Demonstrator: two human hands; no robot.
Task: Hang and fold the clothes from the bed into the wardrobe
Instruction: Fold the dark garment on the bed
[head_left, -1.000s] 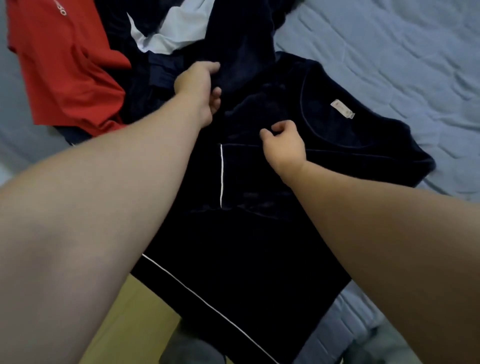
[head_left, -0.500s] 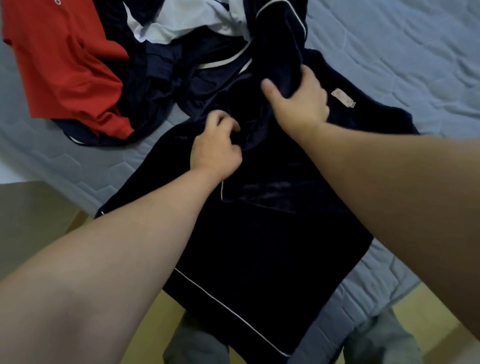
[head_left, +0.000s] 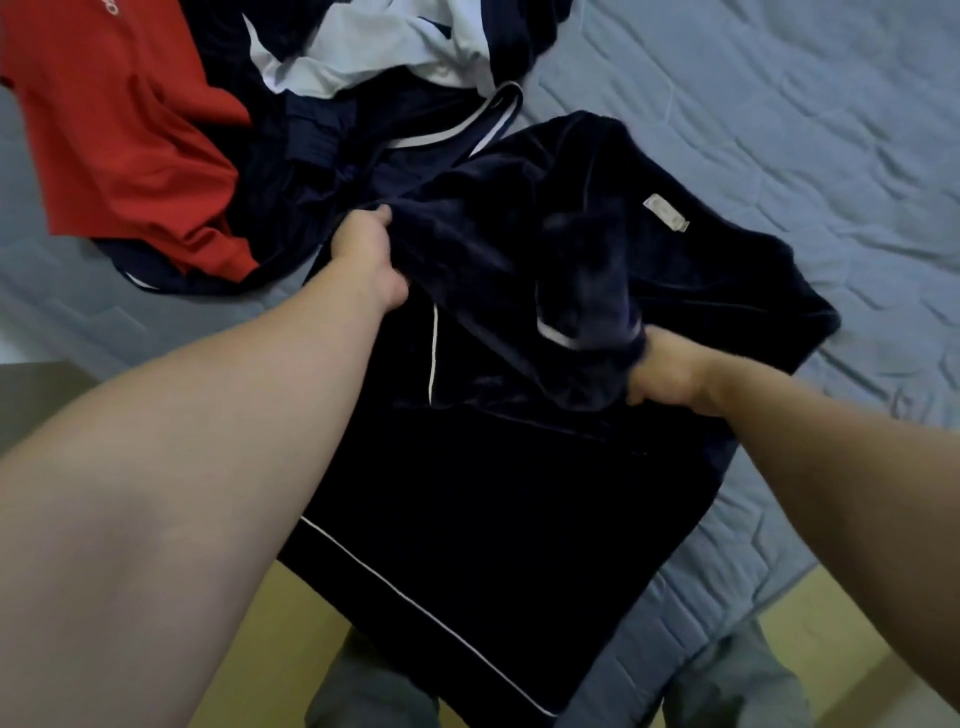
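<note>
1. Eyes on the navy top (head_left: 493, 493): plush, velvety cloth, matt across the flat body, and I catch a faint sheen where it bunches.
2. Its piping (head_left: 432, 358) is a smooth white trim, and the neck label (head_left: 666, 212) is a pale fabric tag.
3. The red shirt (head_left: 119, 130) is thin, smooth cloth, matt and softly creased.
4. The pale blue garment (head_left: 374, 47) looks like light, smooth fabric, crumpled.
5. The bed cover (head_left: 779, 104) is grey-blue quilted cloth, matt, stitched into puffy panels.
6. The floor (head_left: 291, 639) is smooth and yellowish. Wood or laminate, I can't tell.
</note>
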